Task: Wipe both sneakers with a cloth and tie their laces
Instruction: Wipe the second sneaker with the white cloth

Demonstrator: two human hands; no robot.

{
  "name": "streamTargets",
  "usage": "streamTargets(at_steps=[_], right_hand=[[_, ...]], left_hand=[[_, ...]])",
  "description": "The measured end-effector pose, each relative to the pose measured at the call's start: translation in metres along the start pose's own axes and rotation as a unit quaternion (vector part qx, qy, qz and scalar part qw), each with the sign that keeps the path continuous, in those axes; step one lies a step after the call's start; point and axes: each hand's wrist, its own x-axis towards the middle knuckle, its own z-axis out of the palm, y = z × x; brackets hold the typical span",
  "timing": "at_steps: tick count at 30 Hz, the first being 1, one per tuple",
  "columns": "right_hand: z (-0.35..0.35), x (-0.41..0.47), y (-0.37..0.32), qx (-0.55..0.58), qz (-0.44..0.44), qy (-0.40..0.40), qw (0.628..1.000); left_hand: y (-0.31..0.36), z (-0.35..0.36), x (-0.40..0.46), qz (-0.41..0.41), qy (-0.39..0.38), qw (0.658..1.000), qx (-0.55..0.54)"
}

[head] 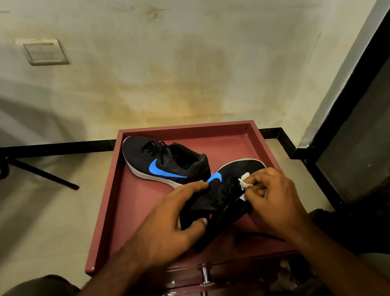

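Two black sneakers with blue side logos and white soles lie on a reddish-brown cabinet top (233, 140) with a raised rim. The far sneaker (166, 162) rests on its side at the back left, its black laces loose. The near sneaker (223, 199) lies across the front right, toe pointing to the back right. My left hand (170, 226) grips its heel, thumb on the collar and fingers over the side. My right hand (274, 199) pinches a small white cloth (245, 183) against the lace area of this sneaker. The near sneaker's laces are mostly hidden.
The cabinet stands against a stained wall, with metal drawer knobs (205, 275) at its front. A black metal frame (15, 163) stands on the floor to the left. A dark-framed glass panel (372, 133) runs along the right. My knees show at the bottom corners.
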Motion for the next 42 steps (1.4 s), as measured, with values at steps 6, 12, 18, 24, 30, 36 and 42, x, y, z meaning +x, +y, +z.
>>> streamTargets(at_steps=[6,12,18,24,30,36,42], right_hand=[[-0.005,0.0,-0.019,0.055,-0.005,0.033,0.998],[-0.021,-0.026,-0.055,0.122,-0.15,-0.126,0.973],[0.004,-0.038,-0.05,-0.169,-0.231,-0.279,0.917],[-0.012,-0.015,-0.031,-0.108,-0.215,-0.333,0.912],[-0.041,0.005,-0.011,-0.041,-0.152,-0.246,0.956],[-0.021,-0.001,-0.013,0.042,-0.182,-0.281,0.941],[-0.033,0.001,-0.017,0.261,-0.061,-0.183,0.946]], left_hand=[[0.005,0.017,0.0,0.032,0.072,0.993,-0.083],[0.011,0.036,0.019,0.013,0.227,0.957,-0.178],[0.008,0.029,0.04,-0.048,0.206,0.935,-0.284],[-0.02,0.018,0.046,-0.061,0.055,0.976,0.203],[-0.01,-0.017,0.043,-0.088,0.071,0.923,0.367],[-0.022,-0.033,0.023,-0.073,0.061,0.917,0.388],[-0.023,-0.041,0.019,-0.047,0.135,0.947,0.287]])
